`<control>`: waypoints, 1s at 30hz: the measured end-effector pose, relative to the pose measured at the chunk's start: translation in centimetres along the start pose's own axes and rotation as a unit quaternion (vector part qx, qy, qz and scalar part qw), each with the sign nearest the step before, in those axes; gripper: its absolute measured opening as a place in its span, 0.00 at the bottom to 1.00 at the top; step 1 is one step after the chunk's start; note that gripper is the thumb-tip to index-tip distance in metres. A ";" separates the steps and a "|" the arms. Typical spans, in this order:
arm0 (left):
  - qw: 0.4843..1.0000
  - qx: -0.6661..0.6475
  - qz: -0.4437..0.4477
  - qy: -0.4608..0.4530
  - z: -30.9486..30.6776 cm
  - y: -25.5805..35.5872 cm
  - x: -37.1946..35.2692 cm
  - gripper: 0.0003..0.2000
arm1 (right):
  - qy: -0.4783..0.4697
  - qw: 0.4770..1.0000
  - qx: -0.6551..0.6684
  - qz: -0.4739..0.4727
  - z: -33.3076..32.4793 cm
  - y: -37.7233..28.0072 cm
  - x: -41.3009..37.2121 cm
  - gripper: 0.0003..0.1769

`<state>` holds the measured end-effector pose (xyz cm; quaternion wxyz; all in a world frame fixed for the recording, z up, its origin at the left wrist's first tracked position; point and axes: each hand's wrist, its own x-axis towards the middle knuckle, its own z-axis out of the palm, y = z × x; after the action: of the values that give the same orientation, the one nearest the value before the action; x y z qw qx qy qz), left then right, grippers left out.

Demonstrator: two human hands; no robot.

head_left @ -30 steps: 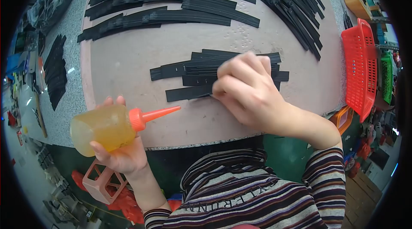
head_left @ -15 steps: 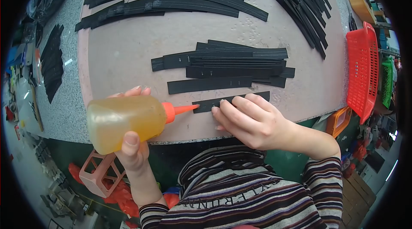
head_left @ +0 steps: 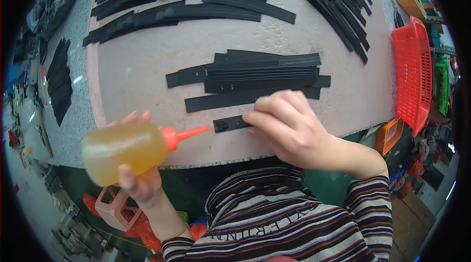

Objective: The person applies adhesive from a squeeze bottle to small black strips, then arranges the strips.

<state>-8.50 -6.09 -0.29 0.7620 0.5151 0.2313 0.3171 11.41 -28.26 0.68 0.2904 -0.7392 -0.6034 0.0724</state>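
Observation:
My left hand (head_left: 142, 183) grips a translucent squeeze bottle (head_left: 125, 149) of yellowish liquid, tilted on its side. Its red nozzle (head_left: 191, 133) points right, with the tip just short of the left end of a short black strip (head_left: 230, 123). A dark, shiny patch shows on that end. My right hand (head_left: 289, 127) is closed, fingertips bent together over the right part of this strip. The fingers cover what they touch, so whether they pinch anything is hidden. Behind it lie another black strip (head_left: 216, 103) and a loose pile of black strips (head_left: 260, 78).
Long overlapping rows of black strips (head_left: 162, 14) cover the back of the pale table mat (head_left: 137, 65), with more strips (head_left: 333, 12) fanned at back right. A red plastic basket (head_left: 409, 75) stands at the right edge. A pink stool (head_left: 115, 208) is below left.
The bottle has drawn back left and its nozzle tip has come away from the strip. My right hand's fingers have bunched up and shifted slightly. The view has moved a little.

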 end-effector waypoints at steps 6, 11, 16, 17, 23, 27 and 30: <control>0.985 -0.167 0.020 0.030 0.2 0.7 0.6 0.37 | -0.027 0.997 0.053 0.051 -1.0 0.6 0.2 0.14; 0.987 -0.149 0.001 0.059 -1.1 0.5 1.0 0.36 | 0.180 0.960 0.116 0.178 -6.9 5.3 -0.6 0.05; 0.984 -0.148 -0.018 0.096 -0.6 0.4 1.2 0.36 | 0.310 0.865 0.189 0.346 -12.3 16.4 -1.6 0.10; 0.984 -0.158 -0.018 0.080 -0.6 0.4 1.2 0.36 | 0.294 0.877 0.129 0.358 -12.4 17.7 -1.5 0.11; 0.978 -0.208 0.005 0.027 -1.6 0.7 0.8 0.35 | 0.332 0.898 -0.162 0.239 -10.8 17.5 -0.5 0.11; 0.979 -0.187 0.020 0.083 -1.3 0.8 1.4 0.35 | 0.169 0.983 -0.045 0.058 -6.0 5.7 2.7 0.08; 0.990 -0.088 0.021 0.109 -0.9 0.3 1.8 0.36 | 0.063 0.996 -0.023 -0.063 -1.6 1.9 3.1 0.12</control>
<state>-7.95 -4.15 -0.40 0.7680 0.4131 0.2732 0.4061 14.61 -26.17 1.77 0.3148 -0.7092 -0.6307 -0.0063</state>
